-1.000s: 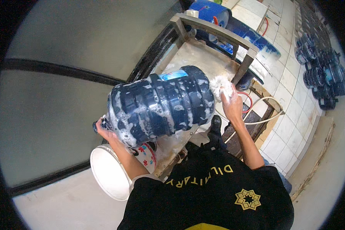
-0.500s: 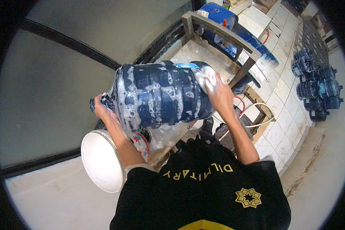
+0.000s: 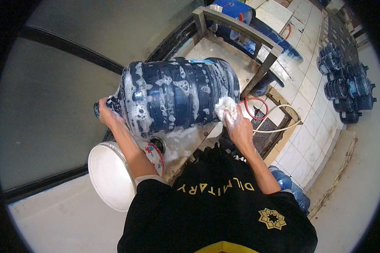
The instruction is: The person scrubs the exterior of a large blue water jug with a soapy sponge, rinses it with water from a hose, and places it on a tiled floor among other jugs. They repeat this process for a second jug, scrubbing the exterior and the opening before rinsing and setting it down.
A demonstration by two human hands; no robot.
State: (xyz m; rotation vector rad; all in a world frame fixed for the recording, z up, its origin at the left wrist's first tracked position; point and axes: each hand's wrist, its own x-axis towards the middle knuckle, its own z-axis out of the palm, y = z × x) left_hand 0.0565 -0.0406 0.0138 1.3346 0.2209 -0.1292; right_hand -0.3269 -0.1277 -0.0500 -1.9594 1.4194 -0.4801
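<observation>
A big dark-blue water jug (image 3: 177, 95) lies on its side in front of my chest, streaked with white soap foam. My left hand (image 3: 107, 114) grips its neck end at the left. My right hand (image 3: 236, 122) presses a foamy white sponge (image 3: 225, 106) against the jug's lower right side, near its base. The jug hangs above a wet, soapy work surface (image 3: 185, 141).
A white bucket (image 3: 109, 175) stands low left, with a patterned bowl (image 3: 154, 154) beside it. A metal frame (image 3: 240, 29) and blue drums stand behind. Red and cream hoses (image 3: 261, 118) lie on the floor at right. Several blue jugs (image 3: 346, 80) are stacked far right.
The jug has swung lower and more level. My right hand with the sponge slid from the jug's upper right end down to its lower right side.
</observation>
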